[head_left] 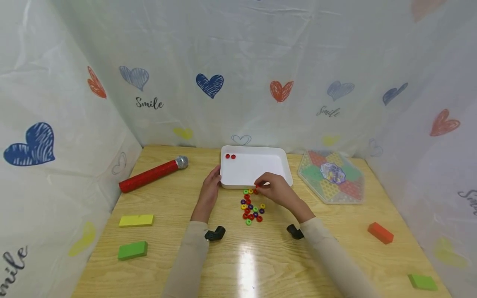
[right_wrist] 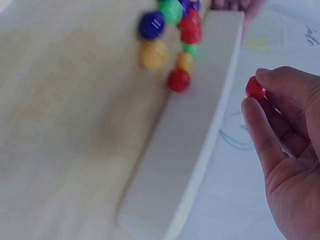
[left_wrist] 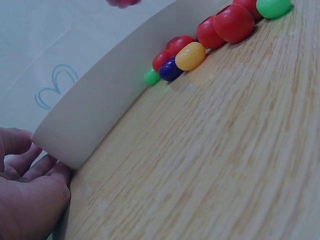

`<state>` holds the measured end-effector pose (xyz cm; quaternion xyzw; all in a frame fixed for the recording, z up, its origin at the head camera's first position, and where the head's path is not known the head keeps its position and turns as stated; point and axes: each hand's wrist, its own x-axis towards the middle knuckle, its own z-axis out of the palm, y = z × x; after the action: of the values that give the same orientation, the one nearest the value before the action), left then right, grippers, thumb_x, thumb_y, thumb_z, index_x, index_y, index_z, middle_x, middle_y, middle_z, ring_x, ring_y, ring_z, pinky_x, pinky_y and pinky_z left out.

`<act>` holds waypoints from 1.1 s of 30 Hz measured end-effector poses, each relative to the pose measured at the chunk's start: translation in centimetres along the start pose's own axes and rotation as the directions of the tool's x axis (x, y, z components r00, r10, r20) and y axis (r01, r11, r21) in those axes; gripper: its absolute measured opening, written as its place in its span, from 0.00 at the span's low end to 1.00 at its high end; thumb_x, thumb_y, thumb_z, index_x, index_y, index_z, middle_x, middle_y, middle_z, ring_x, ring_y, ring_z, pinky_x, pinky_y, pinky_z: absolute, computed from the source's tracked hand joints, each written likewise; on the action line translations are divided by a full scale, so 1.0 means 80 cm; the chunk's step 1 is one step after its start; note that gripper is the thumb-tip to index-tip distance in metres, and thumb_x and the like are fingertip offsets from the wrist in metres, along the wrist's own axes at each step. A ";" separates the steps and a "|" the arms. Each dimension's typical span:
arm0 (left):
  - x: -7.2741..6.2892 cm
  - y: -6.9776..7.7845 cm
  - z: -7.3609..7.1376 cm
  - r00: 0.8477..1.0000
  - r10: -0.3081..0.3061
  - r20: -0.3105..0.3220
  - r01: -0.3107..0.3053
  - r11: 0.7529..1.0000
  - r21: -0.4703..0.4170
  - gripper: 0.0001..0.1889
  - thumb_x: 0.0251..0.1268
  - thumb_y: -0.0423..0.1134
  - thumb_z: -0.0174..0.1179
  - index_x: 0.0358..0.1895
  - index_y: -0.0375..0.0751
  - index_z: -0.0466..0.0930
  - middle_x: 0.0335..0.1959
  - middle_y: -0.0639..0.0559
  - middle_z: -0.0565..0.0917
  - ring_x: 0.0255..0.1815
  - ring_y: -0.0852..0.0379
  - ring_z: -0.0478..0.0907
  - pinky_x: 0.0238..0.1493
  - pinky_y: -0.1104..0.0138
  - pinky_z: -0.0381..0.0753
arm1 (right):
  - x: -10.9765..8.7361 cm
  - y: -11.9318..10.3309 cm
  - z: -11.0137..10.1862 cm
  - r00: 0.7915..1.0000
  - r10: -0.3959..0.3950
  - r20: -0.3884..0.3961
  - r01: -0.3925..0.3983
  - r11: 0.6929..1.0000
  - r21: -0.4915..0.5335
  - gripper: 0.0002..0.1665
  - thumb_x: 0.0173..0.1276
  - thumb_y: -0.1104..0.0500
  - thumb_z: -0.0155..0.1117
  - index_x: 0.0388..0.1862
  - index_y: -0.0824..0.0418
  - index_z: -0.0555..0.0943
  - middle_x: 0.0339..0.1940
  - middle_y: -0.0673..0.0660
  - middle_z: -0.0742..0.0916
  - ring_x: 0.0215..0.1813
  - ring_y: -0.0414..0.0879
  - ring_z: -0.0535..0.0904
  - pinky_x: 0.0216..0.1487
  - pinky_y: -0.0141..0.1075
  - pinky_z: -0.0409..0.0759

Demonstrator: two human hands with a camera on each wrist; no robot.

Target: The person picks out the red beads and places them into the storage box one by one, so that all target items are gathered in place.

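In the head view, we read "Smile" [head_left: 149,103] on the curtain [head_left: 238,45] at ten and two o'clock from the tray [head_left: 253,167]; the label [head_left: 333,173] on the box [head_left: 329,189] at three is too small. A microphone [head_left: 153,175] lies at nine, loose beads [head_left: 250,207] at six. In the left wrist view, our left hand [left_wrist: 30,195] touches the tray; whether it grips, we cannot tell. In the right wrist view, our right hand [right_wrist: 290,130] pinches a red bead [right_wrist: 256,89] near the tray's rim.

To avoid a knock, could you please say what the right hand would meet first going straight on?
Probably the white tray: the right hand, pinching a red bead, points across it, though the hand's height is unclear.
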<state>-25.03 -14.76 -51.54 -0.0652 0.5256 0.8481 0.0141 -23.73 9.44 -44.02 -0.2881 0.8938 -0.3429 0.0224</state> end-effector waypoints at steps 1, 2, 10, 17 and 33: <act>-0.001 0.000 0.000 1.000 0.004 0.002 -0.004 1.000 0.001 0.25 0.75 0.29 0.40 0.73 0.39 0.59 0.75 0.44 0.59 0.76 0.53 0.53 0.76 0.60 0.52 | 0.004 0.001 -0.003 1.000 -0.001 -0.002 0.001 1.000 0.000 0.09 0.63 0.64 0.67 0.42 0.65 0.84 0.40 0.53 0.85 0.45 0.46 0.84 0.45 0.32 0.84; -0.001 0.001 0.000 1.000 0.006 0.002 -0.006 1.000 0.001 0.25 0.75 0.29 0.40 0.73 0.39 0.59 0.75 0.44 0.59 0.76 0.53 0.53 0.76 0.60 0.52 | 0.008 0.003 -0.007 1.000 -0.002 -0.004 0.002 1.000 -0.001 0.09 0.63 0.64 0.67 0.42 0.65 0.84 0.40 0.53 0.85 0.46 0.47 0.84 0.45 0.32 0.84; -0.001 -0.002 -0.003 1.000 0.013 0.015 -0.013 1.000 -0.004 0.25 0.75 0.28 0.40 0.74 0.37 0.58 0.75 0.42 0.58 0.76 0.51 0.52 0.76 0.59 0.50 | 0.054 0.020 -0.033 1.000 -0.004 -0.009 0.003 0.999 -0.042 0.09 0.64 0.61 0.67 0.42 0.62 0.85 0.40 0.52 0.86 0.44 0.45 0.83 0.46 0.36 0.84; 0.001 -0.004 -0.002 1.000 0.008 0.003 -0.008 1.000 -0.007 0.25 0.75 0.29 0.40 0.73 0.39 0.60 0.75 0.44 0.60 0.76 0.52 0.53 0.76 0.59 0.51 | 0.092 0.030 -0.047 0.999 0.037 0.023 -0.035 0.998 -0.060 0.09 0.65 0.59 0.67 0.43 0.59 0.85 0.41 0.52 0.86 0.46 0.45 0.82 0.47 0.40 0.84; 0.001 -0.005 -0.003 1.000 0.019 0.015 -0.019 0.999 -0.028 0.25 0.74 0.27 0.40 0.73 0.36 0.59 0.75 0.40 0.58 0.76 0.49 0.52 0.76 0.58 0.50 | 0.160 0.046 -0.023 0.978 0.165 0.125 -0.152 0.983 -0.105 0.14 0.66 0.58 0.65 0.49 0.61 0.84 0.44 0.53 0.85 0.48 0.48 0.79 0.53 0.42 0.80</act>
<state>-25.07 -14.79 -51.97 -0.0538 0.5143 0.8558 0.0091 -36.71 5.96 -42.87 -0.2389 0.9258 -0.2771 0.0955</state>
